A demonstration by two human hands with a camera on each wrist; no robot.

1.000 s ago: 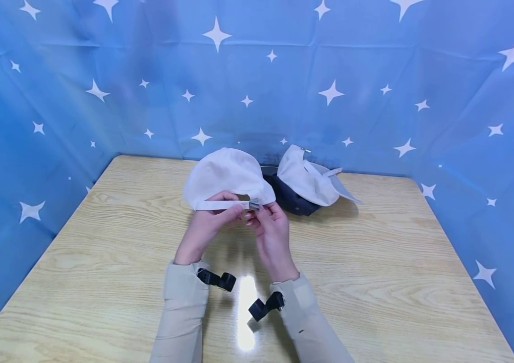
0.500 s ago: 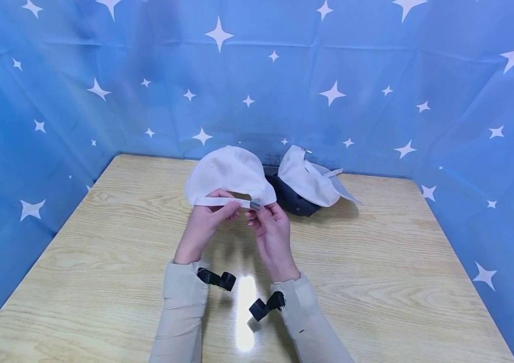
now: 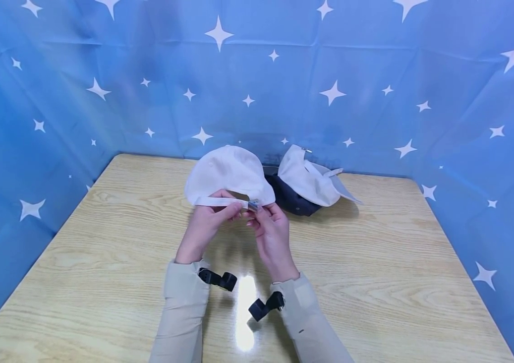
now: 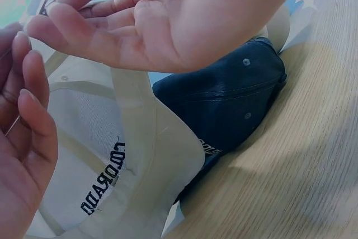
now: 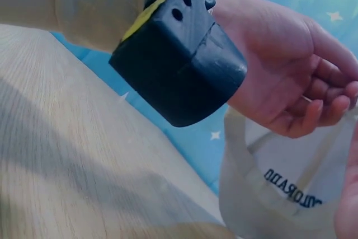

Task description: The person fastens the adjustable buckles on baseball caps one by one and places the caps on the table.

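A white baseball cap (image 3: pixel 227 169) sits at the back middle of the table, its rear opening facing me. My left hand (image 3: pixel 202 227) pinches the cap's white back strap (image 3: pixel 213 201) between thumb and fingers. At the strap's right end is a small metal buckle (image 3: pixel 253 204), which my right hand (image 3: pixel 275 237) pinches with its thumb and fingertips. In the left wrist view, dark COLORADO lettering (image 4: pixel 104 177) shows through the cap, reversed. My fingertips hide part of the buckle, so I cannot tell whether its clasp is raised.
Right of the white cap lies a dark navy cap (image 3: pixel 290 196). Another off-white cap (image 3: pixel 308 179) rests on it, with its loose strap (image 3: pixel 333 172) sticking out. A blue star-patterned curtain (image 3: pixel 284 70) stands behind the wooden table (image 3: pixel 375 272).
The metal buckle has shifted slightly left and tilted between my fingers. Both hands stay in almost the same place. The navy cap and the cap on it have not moved.
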